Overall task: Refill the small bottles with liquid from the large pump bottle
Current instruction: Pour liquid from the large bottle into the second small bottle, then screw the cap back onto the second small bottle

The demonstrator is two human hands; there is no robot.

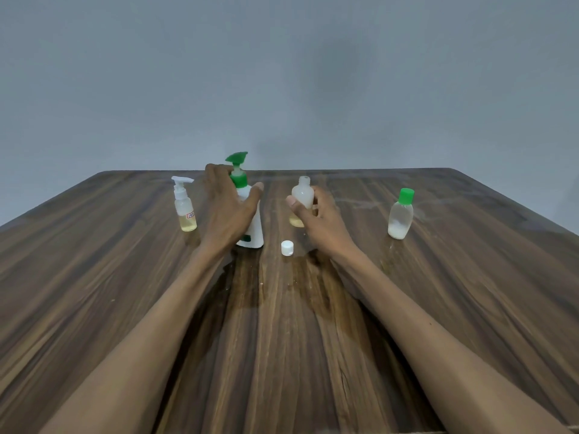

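Standing upright on the wooden table, the large pump bottle is grasped by the left hand, whose fingers curl round its white body below the green pump head. The right hand grips the uncapped small bottle, upright just right of the pump bottle, a little yellowish liquid at its bottom. The white cap lies between the hands. A small spray bottle stands at left; a green-capped bottle stands well apart at right.
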